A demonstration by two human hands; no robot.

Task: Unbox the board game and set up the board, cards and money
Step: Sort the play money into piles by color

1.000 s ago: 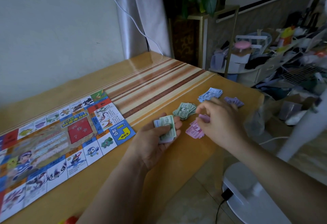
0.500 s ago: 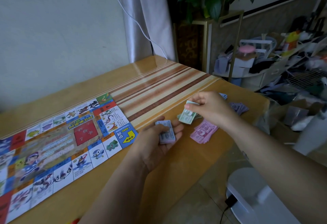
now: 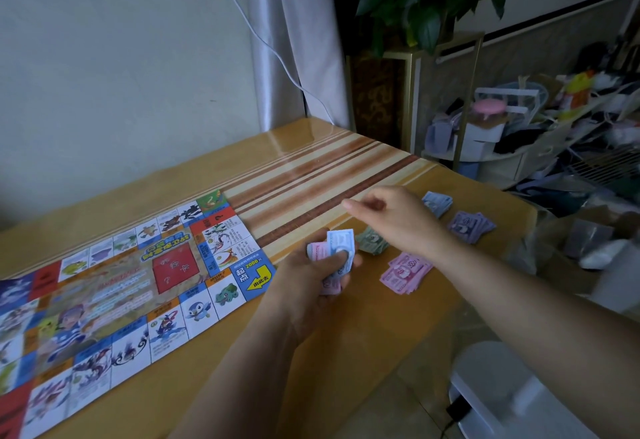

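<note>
Right hand point(image 3: 398, 220) is hovering empty now, fingers loose, over the green pile point(image 3: 372, 243). The green note it was carrying half a sec ago is down there. Left hand point(image 3: 322, 272) is clutching the unsorted notes point(image 3: 337, 253), blue one on top, w/ pink behind. Pink pile point(image 3: 407, 272), purple pile point(image 3: 471, 225) & blue pile point(image 3: 438, 203) are lying on the table point(image 3: 346, 334) nearby; board point(image 3: 114, 293) is lying spread flat at left. Sorting's moving along, prob. blue goes next.

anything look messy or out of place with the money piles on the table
Slightly. The pink pile is fanned out and skewed, and the green pile is loose and uneven. The blue pile and purple pile look tidier.
</note>
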